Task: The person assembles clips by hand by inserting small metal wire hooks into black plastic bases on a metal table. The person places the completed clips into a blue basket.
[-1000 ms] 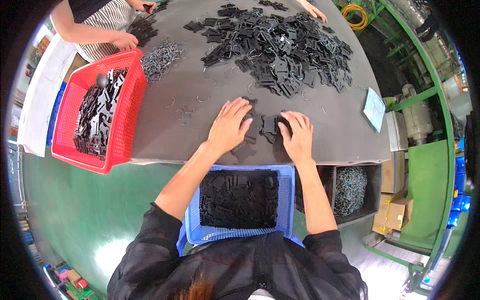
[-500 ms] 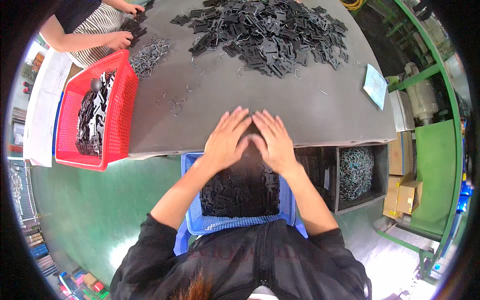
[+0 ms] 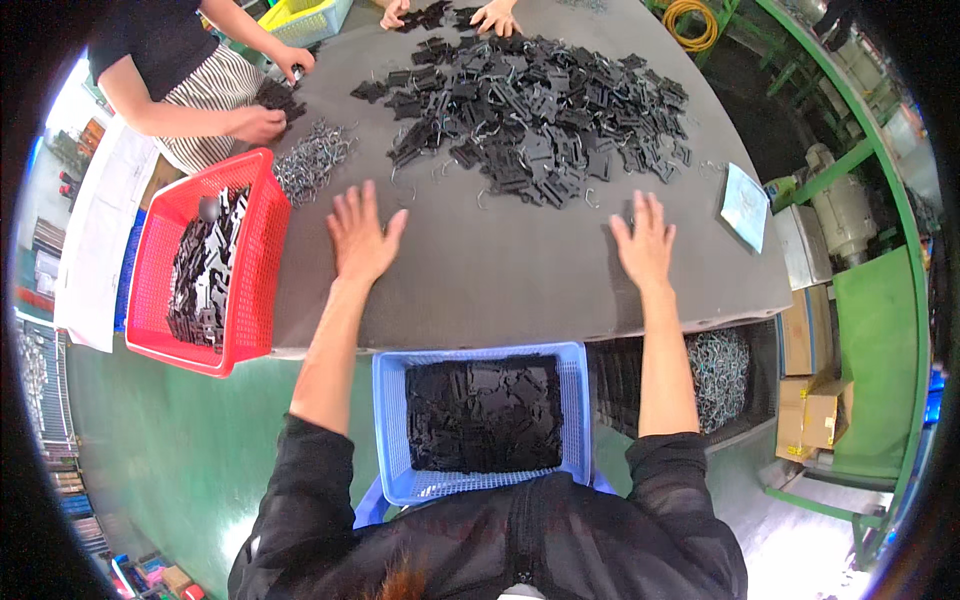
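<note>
My left hand [image 3: 365, 238] is on or just above the grey tabletop [image 3: 500, 265], fingers spread, with nothing in it. Across from it, my right hand [image 3: 646, 240] reaches over the table's right half, also spread and holding nothing. Beyond and between them lies a broad heap of flat black plastic pieces [image 3: 545, 130], with bent wire hooks mixed in. Left of the heap sits a pile of silver wire hooks [image 3: 313, 160]. Below the table's near edge, between my forearms, a blue plastic basket [image 3: 392, 430] holds many flat black pieces [image 3: 485, 410].
A red basket [image 3: 258, 270] of black pieces stands at the table's left edge. Under the right side, a dark crate holds wire hooks [image 3: 718, 370]. Co-workers' hands [image 3: 262, 124] handle black pieces at the far left and far edge. A light blue packet [image 3: 744, 208] lies right.
My hands have parted from close together above the blue basket and reached forward, left and right over the table. Another person's hands now show at the far edge.
</note>
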A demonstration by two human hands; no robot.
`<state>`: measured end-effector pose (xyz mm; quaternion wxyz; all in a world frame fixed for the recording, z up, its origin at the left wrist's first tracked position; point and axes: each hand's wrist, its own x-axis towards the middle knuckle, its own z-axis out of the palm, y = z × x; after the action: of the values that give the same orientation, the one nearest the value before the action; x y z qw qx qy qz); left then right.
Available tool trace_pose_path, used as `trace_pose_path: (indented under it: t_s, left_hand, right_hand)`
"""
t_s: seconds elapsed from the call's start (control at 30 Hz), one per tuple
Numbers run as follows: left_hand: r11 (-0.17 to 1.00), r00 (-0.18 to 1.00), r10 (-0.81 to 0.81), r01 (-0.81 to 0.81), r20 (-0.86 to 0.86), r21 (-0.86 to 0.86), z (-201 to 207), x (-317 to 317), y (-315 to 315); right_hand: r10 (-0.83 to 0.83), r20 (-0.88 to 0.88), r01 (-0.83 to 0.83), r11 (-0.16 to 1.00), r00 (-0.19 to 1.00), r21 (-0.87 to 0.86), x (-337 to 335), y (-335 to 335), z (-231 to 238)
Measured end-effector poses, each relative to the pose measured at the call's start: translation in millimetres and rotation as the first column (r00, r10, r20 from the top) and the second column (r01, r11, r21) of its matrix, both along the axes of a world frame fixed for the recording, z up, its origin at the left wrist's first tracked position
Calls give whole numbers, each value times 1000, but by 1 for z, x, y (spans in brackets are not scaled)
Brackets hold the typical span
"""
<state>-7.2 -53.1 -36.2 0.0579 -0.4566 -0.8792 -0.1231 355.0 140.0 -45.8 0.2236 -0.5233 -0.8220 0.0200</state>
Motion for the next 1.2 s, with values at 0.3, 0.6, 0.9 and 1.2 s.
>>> trace_pose_path:
  t_s: [0.3, 0.6, 0.9, 1.2]
  left_hand:
    - [921, 922, -386, 386, -1, 46, -5, 64, 41]
    - [785, 775, -620, 615, 121, 80, 5, 125, 17]
    - [828, 923, -384, 335, 18, 449, 11, 59, 63]
    - [872, 842, -461, 373, 279, 317, 23, 40, 77]
  right_hand:
    - [288, 84, -280, 955, 954, -99, -42, -84, 11]
    - [348, -67, -352, 934, 935, -67, -82, -103, 7]
    - [390, -346, -402, 915, 853, 39, -114, -92, 16]
    - [569, 47, -564, 797, 821, 217, -185, -11, 28]
